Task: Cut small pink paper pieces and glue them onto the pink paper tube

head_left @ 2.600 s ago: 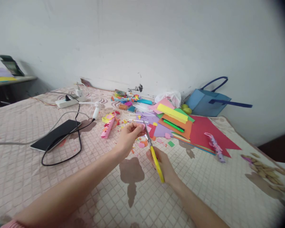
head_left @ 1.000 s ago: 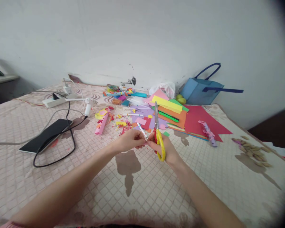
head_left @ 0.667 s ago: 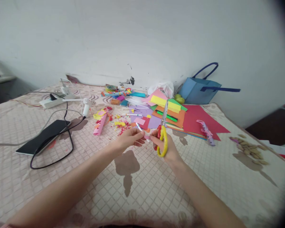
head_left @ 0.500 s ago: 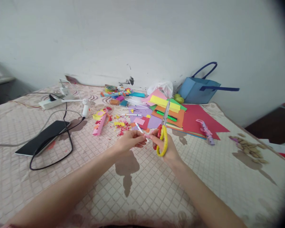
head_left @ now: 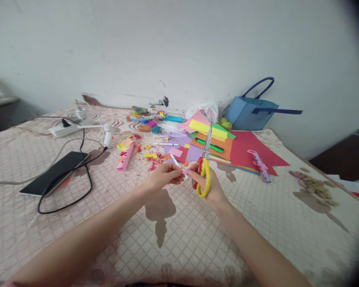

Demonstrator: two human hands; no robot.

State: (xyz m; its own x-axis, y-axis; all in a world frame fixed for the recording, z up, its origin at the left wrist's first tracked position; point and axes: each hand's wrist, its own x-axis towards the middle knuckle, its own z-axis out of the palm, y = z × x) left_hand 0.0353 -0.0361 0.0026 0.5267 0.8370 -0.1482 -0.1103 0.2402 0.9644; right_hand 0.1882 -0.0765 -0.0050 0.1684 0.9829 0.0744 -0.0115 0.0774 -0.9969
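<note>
Between both hands is a small pink paper piece. My left hand pinches its left end with thumb and fingers. On the other side, my right hand has its fingertips at the paper's right end and also holds the scissors, with yellow and red handles and the blades pointing up and away. A white marker lies just beyond the fingertips. Past it are a pink paper piece, a red one and a purple sheet.
At the left are a black tablet, cables and a power strip. Paper scraps and a pink roll lie mid-table. Rightward are red paper, a decorated purple roll, peanuts and a blue bag.
The scissors have tilted slightly to the left in my right hand. Both hands stay close together at the pink paper, almost unmoved.
</note>
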